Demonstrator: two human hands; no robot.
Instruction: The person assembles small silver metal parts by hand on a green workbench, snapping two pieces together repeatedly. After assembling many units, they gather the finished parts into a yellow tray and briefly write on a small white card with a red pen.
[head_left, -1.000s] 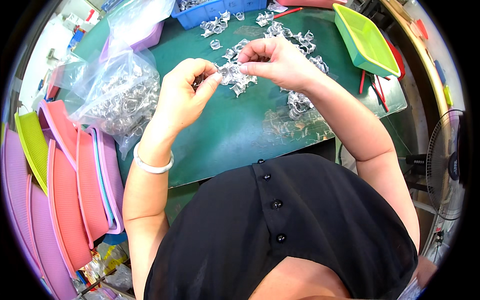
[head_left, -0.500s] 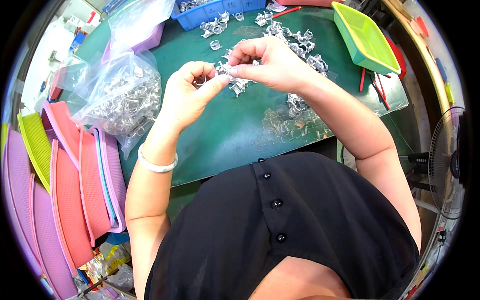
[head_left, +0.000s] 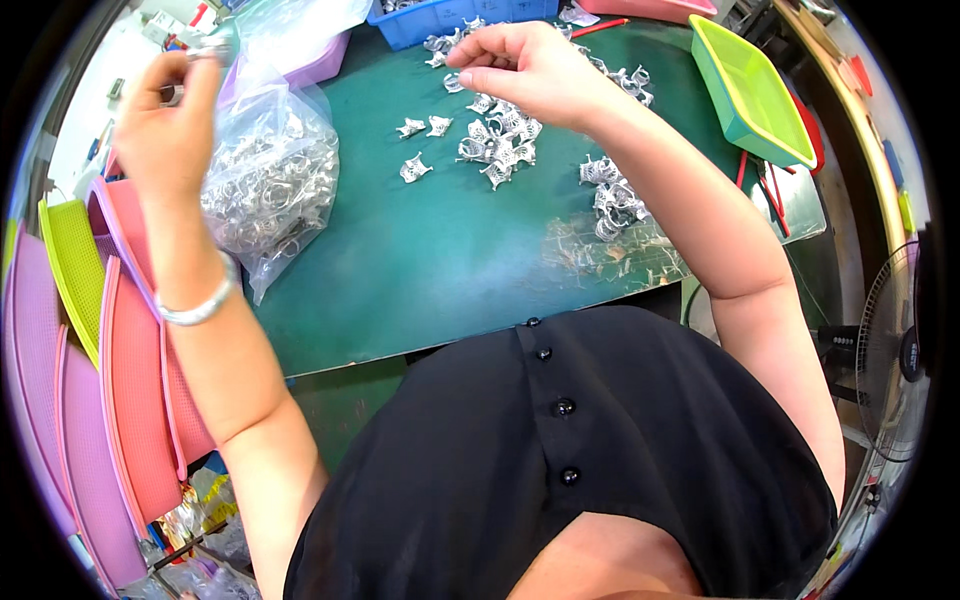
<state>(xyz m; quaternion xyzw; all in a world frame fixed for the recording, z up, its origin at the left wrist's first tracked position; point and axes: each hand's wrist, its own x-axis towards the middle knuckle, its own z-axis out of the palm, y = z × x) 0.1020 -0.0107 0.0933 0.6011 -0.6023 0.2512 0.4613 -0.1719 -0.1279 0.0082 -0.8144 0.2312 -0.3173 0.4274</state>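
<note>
My left hand [head_left: 170, 135] is lifted at the far left, past the plastic bag, its fingers closed on a silver ring [head_left: 210, 48] at the fingertips. Motion blurs the ring; a second bit of metal shows within the curled fingers. Over the far part of the table is my right hand [head_left: 540, 75], thumb and forefinger apart. A single silver ring [head_left: 453, 83] lies at the thumb tip, and I see nothing in the grip. Openwork silver rings form a pile [head_left: 500, 140] nearer me, with several loose ones beside it. More rings fill the clear plastic bag [head_left: 275, 190].
Stacked pink and purple baskets [head_left: 140, 390] stand left of the green table [head_left: 400, 290]. At the back are a blue bin [head_left: 460, 18] and a purple tray [head_left: 315, 65]. A lime-green tray [head_left: 745, 90] sits right, near red-handled tools [head_left: 775, 195]. A fan [head_left: 885, 350] stands at the right.
My hands, together over the pile before, have parted. The left has swung far left with a ring; the right has moved slightly back, towards a loose ring. Several rings now lie separately left of the pile.
</note>
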